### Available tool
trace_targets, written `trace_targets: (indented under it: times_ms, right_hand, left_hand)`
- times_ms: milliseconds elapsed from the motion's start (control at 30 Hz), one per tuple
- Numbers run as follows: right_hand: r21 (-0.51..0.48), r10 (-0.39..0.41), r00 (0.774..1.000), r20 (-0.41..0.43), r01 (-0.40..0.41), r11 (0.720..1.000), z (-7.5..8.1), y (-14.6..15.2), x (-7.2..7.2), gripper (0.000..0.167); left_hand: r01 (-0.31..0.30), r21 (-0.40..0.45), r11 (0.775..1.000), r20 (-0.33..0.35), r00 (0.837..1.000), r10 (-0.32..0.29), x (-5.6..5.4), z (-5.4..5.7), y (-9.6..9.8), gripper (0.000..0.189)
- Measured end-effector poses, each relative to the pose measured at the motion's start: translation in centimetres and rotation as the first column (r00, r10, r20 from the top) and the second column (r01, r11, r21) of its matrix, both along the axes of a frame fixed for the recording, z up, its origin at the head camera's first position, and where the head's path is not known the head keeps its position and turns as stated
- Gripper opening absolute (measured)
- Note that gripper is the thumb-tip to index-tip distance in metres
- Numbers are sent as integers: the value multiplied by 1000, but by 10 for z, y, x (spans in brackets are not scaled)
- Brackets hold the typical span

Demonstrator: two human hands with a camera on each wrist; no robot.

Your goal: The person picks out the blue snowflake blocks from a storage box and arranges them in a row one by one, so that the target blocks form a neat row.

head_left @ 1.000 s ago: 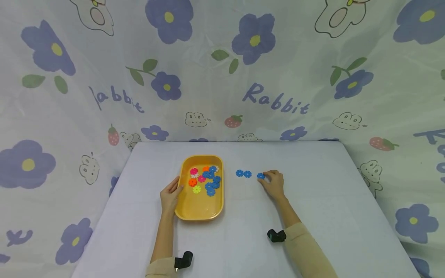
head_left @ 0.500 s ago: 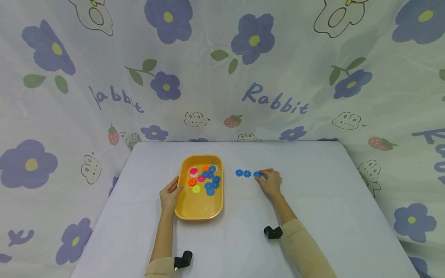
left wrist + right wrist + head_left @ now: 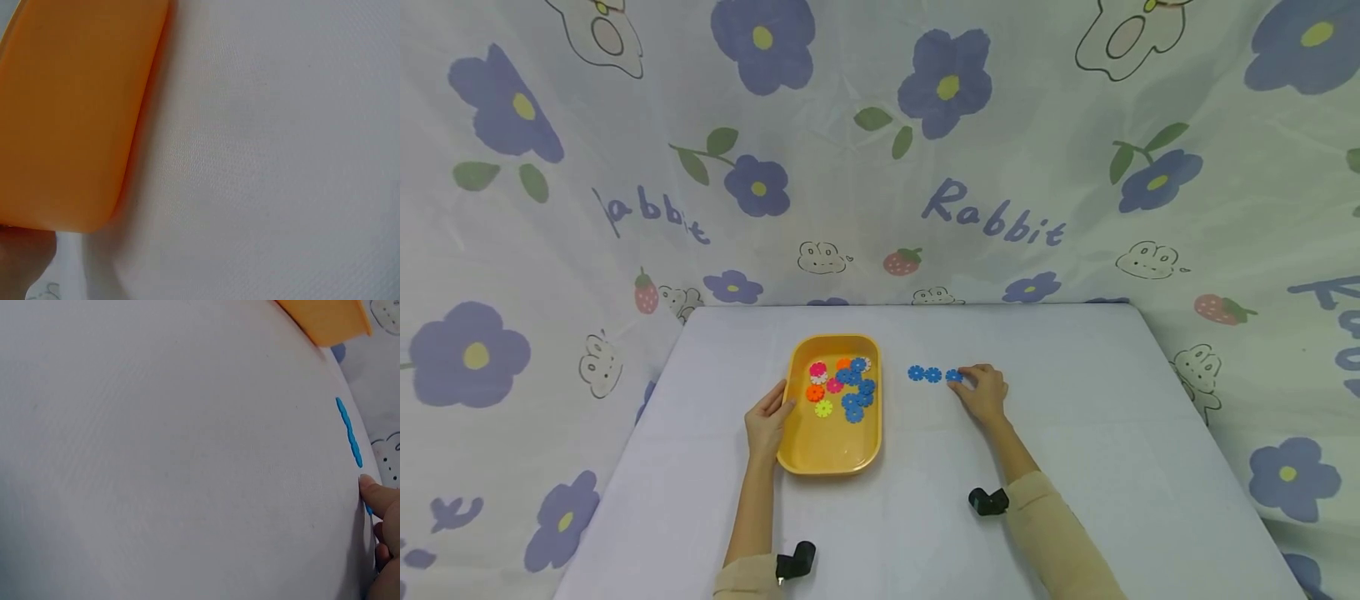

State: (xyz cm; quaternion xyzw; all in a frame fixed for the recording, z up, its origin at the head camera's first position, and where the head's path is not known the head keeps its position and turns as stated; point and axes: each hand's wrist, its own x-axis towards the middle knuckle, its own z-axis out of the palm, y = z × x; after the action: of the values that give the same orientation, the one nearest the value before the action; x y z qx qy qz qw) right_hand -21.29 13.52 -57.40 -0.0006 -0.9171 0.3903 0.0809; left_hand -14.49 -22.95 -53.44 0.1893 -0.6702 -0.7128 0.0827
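Observation:
My left hand (image 3: 766, 423) grips the left side of a yellow tray (image 3: 827, 448), thumb over the rim. Its orange-looking outer wall (image 3: 69, 119) fills the upper left of the left wrist view. Flat, notched flower-shaped plastic discs lie in the tray, several of them blue (image 3: 854, 413). To its right, two joined blue discs (image 3: 925, 374) lie flat on the table. My right hand (image 3: 987, 392) pinches another blue disc (image 3: 953, 376) between thumb and fingers, a small gap right of that pair. In the right wrist view, the thumb (image 3: 378, 497) partly hides this disc.
A white cloth covers the table (image 3: 925, 525). A patterned curtain (image 3: 850, 167) with flowers and rabbits stands behind and at both sides. Among the blue discs in the tray are an orange disc (image 3: 815, 393), a yellow disc (image 3: 823, 408), and some pink and white ones.
My right hand has moved a little left, bringing its blue disc closer to the joined pair, and is nearly still over the last half second. The left hand and tray stay in place.

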Motion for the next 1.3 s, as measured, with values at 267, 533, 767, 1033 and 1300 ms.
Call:
trace_targets:
  times_ms: [267,533,767,1033,1300]
  right_hand:
    - [-5,-6,1000,-13,6,1000,1,-2,0,35]
    - [16,-2,1000,-4,2,1000,-4,-4,0,35]
    - [31,-20,999,28,19,999,-3,-6,0,36]
    - [-1,-33,999,33,33,999,1,-6,2,48]
    - [-196,-48,998,-52,37,980,-2,-9,3,47]
  left_hand:
    - [2,0,1000,-5,1000,-2,1,0,0,44]
    - [0,6,1000,-10,1000,1,1,-1,0,44]
    - [-6,3,1000,-8,1000,6,1,-3,0,44]
    - [-2,7,1000,-26,1000,2,1,-3,0,44]
    - [-4,8,1000,-19,1000,5,1,-3,0,43]
